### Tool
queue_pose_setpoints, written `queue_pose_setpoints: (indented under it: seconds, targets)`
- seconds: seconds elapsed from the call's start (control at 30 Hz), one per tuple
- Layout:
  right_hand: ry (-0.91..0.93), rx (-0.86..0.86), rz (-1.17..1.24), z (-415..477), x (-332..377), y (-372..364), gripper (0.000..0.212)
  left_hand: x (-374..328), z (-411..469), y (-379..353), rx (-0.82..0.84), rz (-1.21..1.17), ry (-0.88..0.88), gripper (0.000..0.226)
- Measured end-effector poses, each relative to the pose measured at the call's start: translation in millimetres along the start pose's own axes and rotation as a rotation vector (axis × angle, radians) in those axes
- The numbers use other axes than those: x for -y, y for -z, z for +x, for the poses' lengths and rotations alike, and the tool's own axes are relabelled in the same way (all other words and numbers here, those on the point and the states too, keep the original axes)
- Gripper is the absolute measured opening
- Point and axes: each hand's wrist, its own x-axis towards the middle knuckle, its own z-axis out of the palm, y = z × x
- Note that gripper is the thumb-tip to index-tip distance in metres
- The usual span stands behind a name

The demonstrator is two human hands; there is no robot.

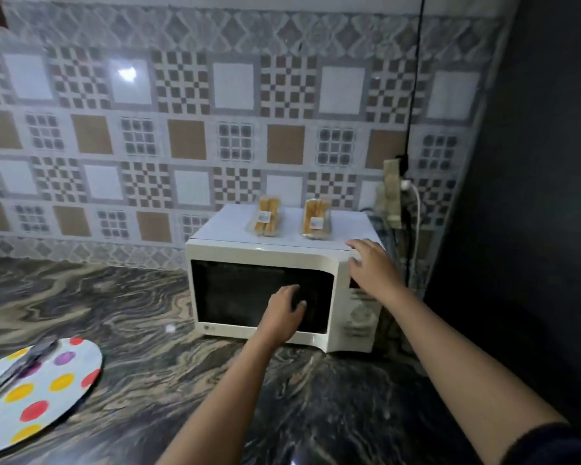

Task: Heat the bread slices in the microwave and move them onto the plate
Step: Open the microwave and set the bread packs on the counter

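Observation:
A white microwave (265, 251) stands on the marble counter with its dark door closed. Two clear packs of bread slices rest on its top, one on the left (266, 216) and one on the right (317, 218). My left hand (284, 308) lies spread against the door glass, holding nothing. My right hand (371, 265) reaches to the microwave's upper right corner, above the control panel (361, 313), fingers apart and empty. A white plate with coloured dots (47, 384) sits at the lower left of the counter.
Dark tongs or utensils (17, 367) lie across the plate. A power strip with plugs and cables (394, 196) hangs on the tiled wall right of the microwave. A dark wall or cabinet (534, 196) closes off the right side.

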Motion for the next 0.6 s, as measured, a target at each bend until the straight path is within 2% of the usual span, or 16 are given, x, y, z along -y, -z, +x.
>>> queue_pose_setpoints:
  seconds: [0.13,0.27,0.47,0.6]
  targets:
    - [-0.032,0.033,0.006,15.4,-44.2,-4.1,0.043,-23.4,29.0,-45.1,-0.027,-0.150,0.000,0.042]
    - [0.010,0.066,0.001,20.3,-74.6,-21.6,0.043,-25.8,42.1,-87.7,-0.059,-0.259,0.054,0.025]
    - [0.062,-0.102,0.070,23.9,-84.9,-42.2,0.038,-25.8,50.8,-108.8,-0.162,-0.330,0.097,0.026]
    - [0.046,-0.141,0.112,27.0,-86.7,-47.7,0.035,-22.1,54.7,-111.4,-0.191,-0.394,0.134,0.031]
